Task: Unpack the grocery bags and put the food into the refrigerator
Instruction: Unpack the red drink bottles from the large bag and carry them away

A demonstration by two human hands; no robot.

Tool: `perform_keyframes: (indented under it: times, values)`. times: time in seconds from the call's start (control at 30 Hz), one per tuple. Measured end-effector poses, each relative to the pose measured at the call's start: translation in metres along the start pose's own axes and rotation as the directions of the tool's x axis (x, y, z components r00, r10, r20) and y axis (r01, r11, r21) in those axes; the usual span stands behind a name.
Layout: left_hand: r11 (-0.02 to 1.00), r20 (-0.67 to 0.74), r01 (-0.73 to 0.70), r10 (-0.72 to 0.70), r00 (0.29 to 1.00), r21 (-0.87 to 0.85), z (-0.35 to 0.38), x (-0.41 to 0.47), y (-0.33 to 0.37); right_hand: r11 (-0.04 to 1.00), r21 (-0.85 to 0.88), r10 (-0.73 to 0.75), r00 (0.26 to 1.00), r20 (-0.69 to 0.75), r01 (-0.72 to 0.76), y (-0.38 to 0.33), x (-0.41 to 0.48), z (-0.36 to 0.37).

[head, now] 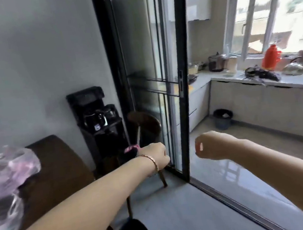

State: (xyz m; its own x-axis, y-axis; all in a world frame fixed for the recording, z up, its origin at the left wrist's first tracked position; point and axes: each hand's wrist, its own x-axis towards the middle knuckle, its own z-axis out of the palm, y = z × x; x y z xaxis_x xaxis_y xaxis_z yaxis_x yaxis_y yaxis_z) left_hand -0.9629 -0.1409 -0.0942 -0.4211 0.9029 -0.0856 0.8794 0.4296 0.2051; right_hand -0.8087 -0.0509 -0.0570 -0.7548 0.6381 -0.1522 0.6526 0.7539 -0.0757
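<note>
Pink translucent grocery bags [9, 172] lie bunched on a dark brown table [57, 166] at the left edge. Both my arms reach forward toward a doorway. My left hand [158, 156], with a bracelet at the wrist, bends downward and its fingers are hidden. A pink and black object [131, 149] shows just left of that hand, and I cannot tell whether the hand holds it. My right hand [210, 147] hangs at the same height with fingers curled under, and nothing shows in it. No refrigerator is in view.
A black water dispenser [97, 118] stands against the wall, a wooden chair [144, 123] beside it. The black sliding glass door [182, 91] stands open to a kitchen with a cluttered counter [258, 81], a red thermos [271, 56] and a bin [223, 118].
</note>
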Motion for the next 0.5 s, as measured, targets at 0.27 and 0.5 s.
perform_keyframes:
  times: [0.27,0.5]
  values:
    - [0.897,-0.016,0.430,-0.434,0.901,-0.096,-0.007,-0.017,-0.216,0.924,-0.032,-0.377,0.923,0.082,0.381,-0.197,0.156,0.046]
    - [0.730,-0.075,0.662,-0.679,0.730,-0.170,-0.006,-0.017,-0.344,0.786,-0.052,-0.604,0.783,0.150,0.617,-0.321,0.271,0.061]
